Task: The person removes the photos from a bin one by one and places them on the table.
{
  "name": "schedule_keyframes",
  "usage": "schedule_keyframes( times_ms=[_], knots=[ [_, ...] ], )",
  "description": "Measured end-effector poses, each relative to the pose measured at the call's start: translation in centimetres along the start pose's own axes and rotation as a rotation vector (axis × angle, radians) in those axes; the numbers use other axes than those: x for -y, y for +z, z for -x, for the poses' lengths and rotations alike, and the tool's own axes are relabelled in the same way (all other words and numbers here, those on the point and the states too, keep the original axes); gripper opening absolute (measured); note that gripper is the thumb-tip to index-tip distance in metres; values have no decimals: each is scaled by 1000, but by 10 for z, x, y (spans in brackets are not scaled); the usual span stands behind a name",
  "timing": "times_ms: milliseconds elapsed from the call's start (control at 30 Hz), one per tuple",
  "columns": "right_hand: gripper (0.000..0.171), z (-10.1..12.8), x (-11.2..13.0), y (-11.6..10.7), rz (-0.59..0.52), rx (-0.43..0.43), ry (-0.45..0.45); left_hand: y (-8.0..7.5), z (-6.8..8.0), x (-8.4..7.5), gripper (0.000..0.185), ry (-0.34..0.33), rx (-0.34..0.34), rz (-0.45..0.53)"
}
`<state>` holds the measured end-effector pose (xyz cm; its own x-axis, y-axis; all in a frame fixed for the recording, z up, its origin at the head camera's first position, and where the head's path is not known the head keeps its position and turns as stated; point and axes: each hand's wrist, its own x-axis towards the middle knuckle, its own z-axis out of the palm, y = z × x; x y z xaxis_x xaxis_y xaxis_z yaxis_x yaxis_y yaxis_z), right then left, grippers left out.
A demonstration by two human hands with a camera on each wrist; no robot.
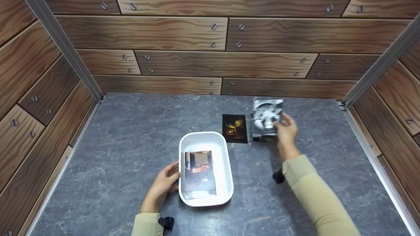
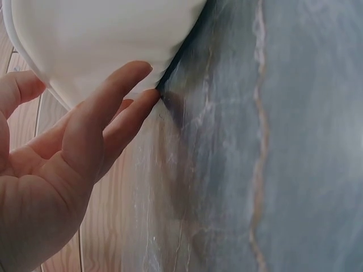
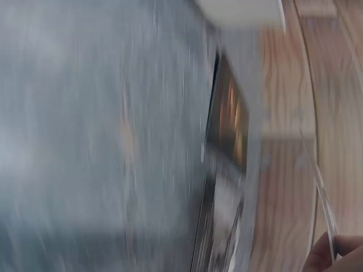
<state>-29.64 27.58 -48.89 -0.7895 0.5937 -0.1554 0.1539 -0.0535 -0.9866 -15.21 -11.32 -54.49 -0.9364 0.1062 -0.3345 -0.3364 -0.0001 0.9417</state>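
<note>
In the head view my right hand (image 1: 287, 131) pinches a black-and-white photo print (image 1: 267, 114) by its right edge, above the table. The right wrist view shows this print edge-on as a thin strip (image 3: 324, 198) between thumb and fingers. Below it, another print (image 3: 224, 218) lies on the table, blurred. To its left lies a dark print with yellow shapes (image 1: 234, 128). My left hand (image 1: 164, 182) touches the left side of a white tub (image 1: 229, 183), its fingers extended against the outer wall (image 2: 108, 34). Inside the tub lies a print with an orange-red patch (image 1: 199, 173).
The grey marbled tabletop (image 1: 131, 131) extends around the tub and prints. Wood-patterned panels (image 1: 183, 62) close off the back and both sides. Metal posts (image 1: 70, 52) stand at the back corners.
</note>
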Motion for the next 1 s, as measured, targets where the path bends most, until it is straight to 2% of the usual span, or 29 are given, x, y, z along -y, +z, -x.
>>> schedule_keyframes(
  times_ms=[200, 300, 433, 600, 767, 867, 1000],
  knots=[
    [48, -46, 7, -38, -5, -105, 122, -1, -1, 0, 55, 12, 15, 5],
    [53, -62, 8, -57, -36, -128, 178, -1, -2, 1, 55, 12, 7, 4],
    [59, -78, 7, -81, -139, -129, 288, 0, -2, 2, 56, 11, 6, 1],
    [64, -88, -5, -100, -178, -85, 397, -3, -2, 1, 56, 9, 4, 2],
    [65, -92, -25, -110, -132, -61, 386, -4, -3, 1, 57, 16, 25, 8],
    [61, -94, -36, -112, 12, -55, 318, -3, -3, 2, 56, 20, 38, 7],
    [55, -95, -46, -111, 246, -50, 177, -3, -2, 1, 56, 28, 36, 12]
  ],
)
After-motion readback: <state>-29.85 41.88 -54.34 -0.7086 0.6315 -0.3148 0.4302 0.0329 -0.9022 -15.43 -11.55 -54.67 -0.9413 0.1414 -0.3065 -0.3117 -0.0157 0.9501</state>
